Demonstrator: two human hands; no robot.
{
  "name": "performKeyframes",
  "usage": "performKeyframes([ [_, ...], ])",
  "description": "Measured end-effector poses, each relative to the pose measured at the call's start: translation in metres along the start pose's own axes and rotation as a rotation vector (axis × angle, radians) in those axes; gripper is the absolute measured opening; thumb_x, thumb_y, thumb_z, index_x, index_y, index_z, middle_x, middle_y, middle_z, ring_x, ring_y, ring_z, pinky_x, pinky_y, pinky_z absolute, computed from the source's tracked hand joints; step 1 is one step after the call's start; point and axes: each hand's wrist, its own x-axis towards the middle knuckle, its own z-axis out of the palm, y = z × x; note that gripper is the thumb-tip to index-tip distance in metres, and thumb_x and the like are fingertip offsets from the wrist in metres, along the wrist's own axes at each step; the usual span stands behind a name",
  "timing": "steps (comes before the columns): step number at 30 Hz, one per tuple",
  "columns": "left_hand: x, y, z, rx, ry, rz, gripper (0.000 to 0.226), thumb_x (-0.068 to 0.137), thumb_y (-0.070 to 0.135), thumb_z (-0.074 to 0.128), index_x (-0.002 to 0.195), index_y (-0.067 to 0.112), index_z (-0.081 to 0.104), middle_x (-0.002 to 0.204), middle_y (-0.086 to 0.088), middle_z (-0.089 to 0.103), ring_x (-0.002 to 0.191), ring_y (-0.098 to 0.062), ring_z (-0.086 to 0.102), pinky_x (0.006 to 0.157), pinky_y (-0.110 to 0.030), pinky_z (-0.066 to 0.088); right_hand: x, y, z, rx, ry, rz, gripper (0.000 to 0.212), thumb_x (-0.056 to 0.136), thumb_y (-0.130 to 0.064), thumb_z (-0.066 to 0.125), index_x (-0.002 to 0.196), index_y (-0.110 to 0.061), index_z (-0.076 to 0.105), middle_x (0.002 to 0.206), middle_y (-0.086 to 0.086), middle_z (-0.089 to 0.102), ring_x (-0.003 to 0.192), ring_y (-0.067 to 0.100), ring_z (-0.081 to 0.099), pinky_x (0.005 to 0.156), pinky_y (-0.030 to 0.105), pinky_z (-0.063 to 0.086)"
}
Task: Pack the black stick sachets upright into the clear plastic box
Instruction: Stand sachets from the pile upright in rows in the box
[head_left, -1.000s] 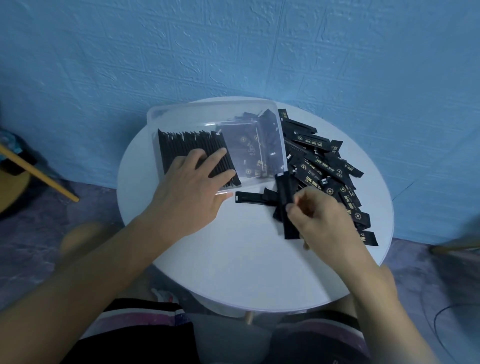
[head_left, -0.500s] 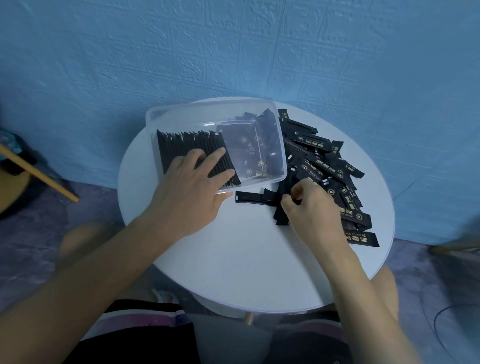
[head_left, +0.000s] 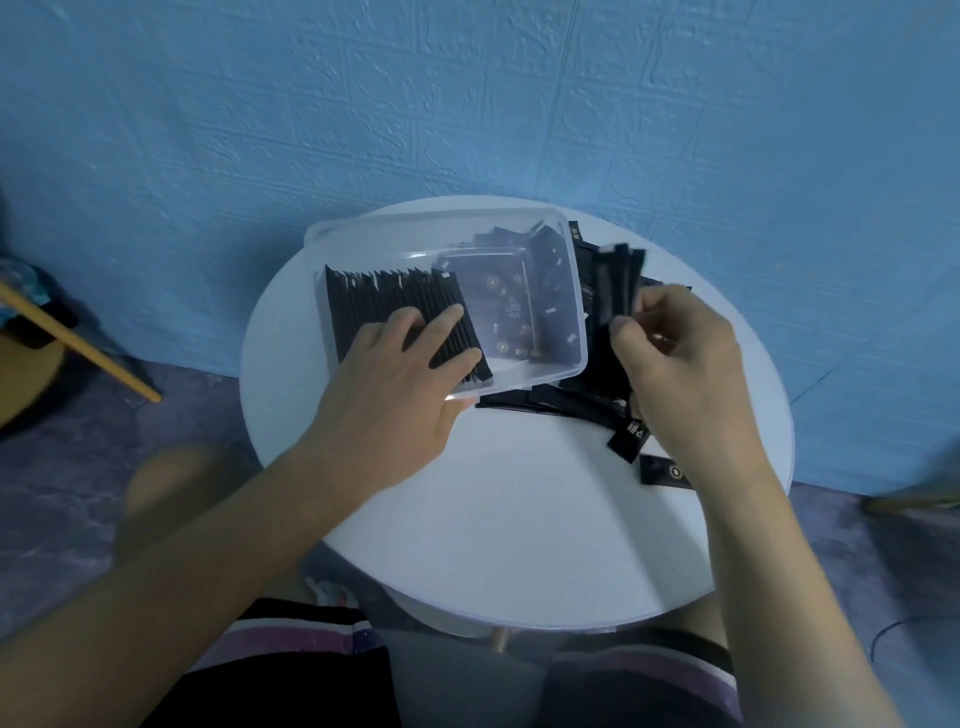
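Note:
A clear plastic box (head_left: 519, 374) stands at the back of a round white table (head_left: 519, 519). A row of black stick sachets (head_left: 384, 301) stands upright in its left half. My left hand (head_left: 395, 384) lies flat against that row, fingers spread, pressing it leftward. My right hand (head_left: 680, 364), just right of the box, pinches a small bunch of black sachets (head_left: 615, 283) held upright above the table. More loose sachets (head_left: 576, 405) lie in a pile on the table beneath and behind my right hand, partly hidden by it.
A textured blue wall rises right behind the table. A wooden stick (head_left: 78, 343) slants over the floor at the left. My knees sit under the table's near edge. A dark cable (head_left: 904, 629) lies on the floor at the right.
My right hand has lifted from the pile with a bunch of sachets and raised them upright beside the box. My left hand stays pressed on the packed row.

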Motion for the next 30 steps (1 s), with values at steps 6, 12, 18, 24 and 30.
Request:
performKeyframes([
  [6, -0.006, 0.012, -0.002, 0.000, 0.005, -0.009, 0.047, 0.093, 0.040, 0.051, 0.134, 0.020, 0.063, 0.155, -0.012, 0.045, 0.125, -0.041, 0.048, 0.093, -0.051, 0.041, 0.019, -0.027, 0.058, -0.516, -0.089, -0.267, 0.016, 0.094, -0.032, 0.053, 0.101, -0.017, 0.056, 0.084, 0.002, 0.070, 0.081, 0.035, 0.063, 0.064, 0.036, 0.037],
  [12, -0.010, 0.013, -0.002, 0.020, 0.006, -0.012, 0.046, 0.096, 0.042, 0.053, 0.135, 0.020, 0.061, 0.156, -0.012, 0.043, 0.127, -0.040, 0.046, 0.095, -0.050, 0.039, 0.028, -0.005, 0.094, -0.653, -0.230, -0.220, 0.018, 0.097, -0.026, 0.051, 0.109, -0.012, 0.053, 0.097, 0.017, 0.069, 0.092, 0.044, 0.063, 0.066, 0.040, 0.039],
  [18, -0.011, 0.011, 0.000, -0.027, 0.028, 0.021, 0.051, 0.098, 0.040, 0.046, 0.141, 0.015, 0.058, 0.160, -0.017, 0.037, 0.147, -0.038, 0.033, 0.118, -0.054, 0.030, 0.031, 0.000, 0.095, -0.526, -0.272, -0.206, 0.022, 0.101, -0.036, 0.050, 0.111, -0.018, 0.060, 0.102, 0.010, 0.074, 0.102, 0.039, 0.063, 0.080, 0.041, 0.044],
  [24, -0.008, 0.010, 0.004, -0.073, 0.022, 0.026, 0.061, 0.096, 0.041, 0.049, 0.145, 0.005, 0.052, 0.161, -0.021, 0.033, 0.145, -0.037, 0.039, 0.117, -0.050, 0.037, 0.031, -0.006, 0.091, -0.406, -0.316, -0.133, 0.016, 0.099, -0.034, 0.058, 0.107, -0.021, 0.064, 0.096, 0.003, 0.073, 0.100, 0.032, 0.062, 0.072, 0.031, 0.032],
  [30, -0.008, 0.008, 0.011, -0.040, 0.032, 0.028, 0.066, 0.092, 0.038, 0.067, 0.145, 0.003, 0.052, 0.160, -0.023, 0.034, 0.147, -0.041, 0.034, 0.117, -0.052, 0.036, 0.032, -0.007, 0.091, -0.350, -0.338, -0.093, 0.010, 0.098, -0.033, 0.060, 0.105, -0.026, 0.059, 0.087, 0.000, 0.072, 0.083, 0.029, 0.067, 0.074, 0.032, 0.044],
])
